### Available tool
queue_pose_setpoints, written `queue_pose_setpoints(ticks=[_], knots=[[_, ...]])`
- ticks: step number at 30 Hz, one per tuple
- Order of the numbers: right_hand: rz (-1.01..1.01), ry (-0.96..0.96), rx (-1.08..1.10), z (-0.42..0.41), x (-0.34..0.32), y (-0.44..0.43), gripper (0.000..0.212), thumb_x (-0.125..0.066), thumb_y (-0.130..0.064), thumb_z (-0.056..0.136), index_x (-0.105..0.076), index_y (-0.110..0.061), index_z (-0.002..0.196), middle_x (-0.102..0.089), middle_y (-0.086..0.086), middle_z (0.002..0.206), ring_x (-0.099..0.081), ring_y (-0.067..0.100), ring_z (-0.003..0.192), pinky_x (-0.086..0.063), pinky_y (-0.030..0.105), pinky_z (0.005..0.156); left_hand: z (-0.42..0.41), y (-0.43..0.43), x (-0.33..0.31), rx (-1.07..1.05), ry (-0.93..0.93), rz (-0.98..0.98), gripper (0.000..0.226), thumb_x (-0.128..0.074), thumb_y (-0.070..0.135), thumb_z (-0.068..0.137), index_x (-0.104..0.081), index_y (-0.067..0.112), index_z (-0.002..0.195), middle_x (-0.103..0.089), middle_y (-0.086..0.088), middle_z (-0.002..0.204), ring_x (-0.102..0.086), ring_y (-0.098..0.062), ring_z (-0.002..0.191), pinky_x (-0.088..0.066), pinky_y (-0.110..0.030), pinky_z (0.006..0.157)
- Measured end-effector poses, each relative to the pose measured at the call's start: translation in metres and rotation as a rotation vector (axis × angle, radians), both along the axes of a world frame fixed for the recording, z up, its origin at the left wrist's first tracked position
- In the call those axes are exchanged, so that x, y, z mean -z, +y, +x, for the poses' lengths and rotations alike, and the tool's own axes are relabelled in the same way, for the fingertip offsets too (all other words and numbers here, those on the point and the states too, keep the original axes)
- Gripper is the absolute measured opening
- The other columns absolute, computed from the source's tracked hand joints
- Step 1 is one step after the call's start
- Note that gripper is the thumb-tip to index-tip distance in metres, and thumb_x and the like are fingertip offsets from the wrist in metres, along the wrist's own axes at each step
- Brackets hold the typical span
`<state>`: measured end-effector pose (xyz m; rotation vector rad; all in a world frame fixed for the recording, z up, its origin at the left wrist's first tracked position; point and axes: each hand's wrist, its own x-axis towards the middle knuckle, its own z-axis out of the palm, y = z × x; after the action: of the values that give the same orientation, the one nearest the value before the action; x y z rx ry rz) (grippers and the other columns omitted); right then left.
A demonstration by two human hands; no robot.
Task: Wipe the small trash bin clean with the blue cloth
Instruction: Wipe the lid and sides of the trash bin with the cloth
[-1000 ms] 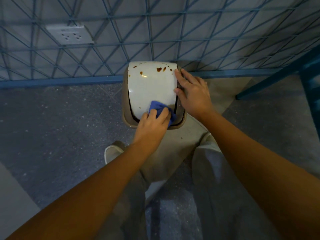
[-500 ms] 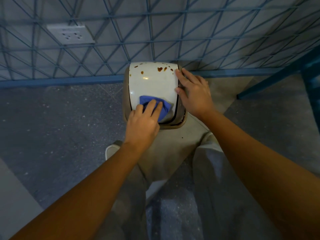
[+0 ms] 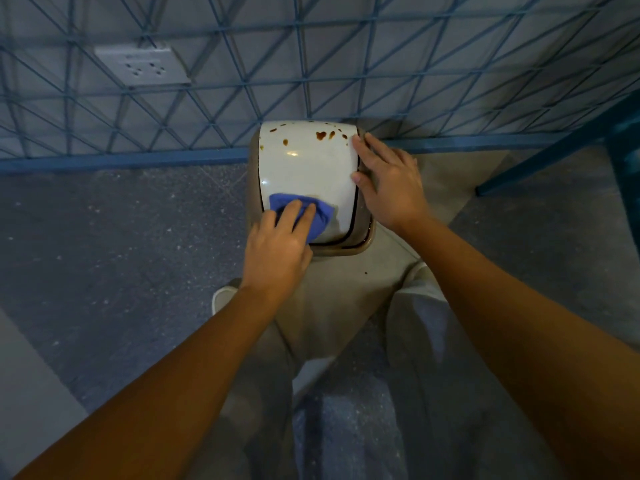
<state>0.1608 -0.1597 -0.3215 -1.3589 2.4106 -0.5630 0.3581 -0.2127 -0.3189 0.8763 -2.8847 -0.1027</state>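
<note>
The small trash bin [image 3: 360, 242] stands on the floor against a blue wire grid; it has a tan body and a white curved lid [image 3: 308, 168]. Brown stains [image 3: 322, 135] dot the lid's far edge. My left hand [image 3: 277, 244] presses the blue cloth [image 3: 322, 216] flat on the lid's near left part. My right hand [image 3: 391, 181] rests flat against the bin's right side, fingers spread along the lid's edge, holding nothing.
A blue wire grid [image 3: 311, 64] runs along the wall behind the bin, with a wall socket [image 3: 143, 65] at the upper left. A blue metal leg [image 3: 540, 157] slants down at the right. My legs in light trousers [image 3: 415, 323] and a shoe [image 3: 221, 297] are below the bin.
My left hand has slid the blue cloth from the lid's near right corner across to its near left part. My right hand has stayed on the bin's right side.
</note>
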Motion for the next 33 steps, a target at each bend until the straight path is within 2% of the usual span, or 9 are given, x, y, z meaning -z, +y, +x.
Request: queue_pose_setpoints(ticks=[6,9,12,15,19,23,25,28,33], knots=[[0.012,0.005,0.002,0.001,-0.001,0.000,0.055,-0.044,-0.033,0.094,-0.025,-0.030,0.145,-0.028,0.001,0.155,-0.030,0.031,0.139,-0.019,0.054,0.114,0.002,0.004,0.000,0.016,0.026,0.094,0.051,-0.071,0.015,0.066,-0.062,0.006,0.116,-0.063,-0.015,0.114,-0.060,-0.036,0.082,-0.054,-0.040,0.069],[0.070,-0.018,-0.007,-0.003,0.000,-0.002,0.055,-0.043,-0.037,0.093,-0.024,-0.032,0.145,-0.027,-0.001,0.155,-0.028,0.032,0.139,-0.017,0.055,0.115,-0.011,0.003,-0.016,-0.117,0.231,0.325,0.050,-0.053,0.030,0.077,-0.057,0.009,0.123,-0.057,-0.014,0.121,-0.057,-0.035,0.099,-0.050,-0.041,0.086],[0.026,-0.149,0.020,-0.006,-0.010,-0.004,0.053,-0.041,-0.041,0.093,-0.029,-0.031,0.143,-0.031,-0.001,0.153,-0.027,0.027,0.142,-0.016,0.052,0.116,-0.029,-0.001,-0.037,-0.258,0.490,0.523,0.053,-0.051,0.036,0.078,-0.055,0.010,0.124,-0.055,-0.010,0.122,-0.053,-0.019,0.107,-0.044,-0.027,0.092],[-0.216,-0.432,0.179,0.004,-0.038,-0.004,0.045,-0.042,-0.036,0.095,-0.045,-0.018,0.136,-0.047,0.005,0.143,-0.039,0.017,0.135,-0.025,0.042,0.116,-0.046,-0.001,-0.053,-0.369,0.676,0.697,0.048,-0.060,0.033,0.080,-0.053,0.011,0.122,-0.056,-0.003,0.121,-0.052,-0.010,0.108,-0.044,-0.022,0.094],[-0.372,-1.189,0.288,0.023,-0.065,0.004,0.036,-0.040,-0.044,0.095,-0.061,-0.021,0.112,-0.066,0.000,0.113,-0.062,0.006,0.105,-0.047,0.028,0.100,-0.070,0.005,-0.065,-0.361,0.677,1.022,0.044,-0.056,0.032,0.088,-0.046,0.018,0.129,-0.054,0.001,0.126,-0.054,-0.012,0.114,-0.048,-0.035,0.098],[-0.446,-1.395,0.375,0.012,-0.059,0.012,0.036,-0.050,-0.023,0.094,-0.046,-0.007,0.126,-0.061,0.008,0.109,-0.063,0.017,0.097,-0.054,0.028,0.086,-0.087,0.003,-0.073,-0.249,0.571,1.222,0.038,-0.040,0.026,0.097,-0.047,0.015,0.133,-0.050,-0.002,0.135,-0.048,-0.013,0.123,-0.038,-0.037,0.109],[-0.465,-1.393,0.473,-0.002,-0.056,0.017,0.026,-0.053,-0.014,0.091,-0.048,-0.009,0.116,-0.061,0.007,0.103,-0.063,0.015,0.087,-0.056,0.024,0.074,-0.089,-0.006,-0.074,-0.179,0.463,1.137,0.036,-0.037,0.018,0.099,-0.049,0.013,0.132,-0.050,-0.004,0.136,-0.047,-0.014,0.124,-0.035,-0.032,0.110],[-0.496,-1.265,0.593,-0.022,-0.047,0.025,0.008,-0.054,-0.012,0.091,-0.050,-0.015,0.097,-0.058,0.006,0.094,-0.059,0.015,0.080,-0.052,0.024,0.067,-0.091,-0.027,-0.071,0.054,0.139,0.567,0.040,-0.044,0.027,0.094,-0.051,0.017,0.132,-0.046,-0.004,0.142,-0.041,-0.024,0.128,-0.030,-0.033,0.105],[-0.153,-0.731,0.466,-0.030,-0.022,0.034,0.032,-0.053,-0.012,0.091,-0.053,-0.008,0.123,-0.061,0.010,0.113,-0.057,0.021,0.104,-0.046,0.027,0.087,-0.102,-0.043,-0.066,0.196,-0.343,0.210,0.084,-0.056,0.055,0.082,-0.016,0.020,0.148,-0.013,-0.002,0.157,-0.012,-0.028,0.142,-0.010,-0.046,0.111]])
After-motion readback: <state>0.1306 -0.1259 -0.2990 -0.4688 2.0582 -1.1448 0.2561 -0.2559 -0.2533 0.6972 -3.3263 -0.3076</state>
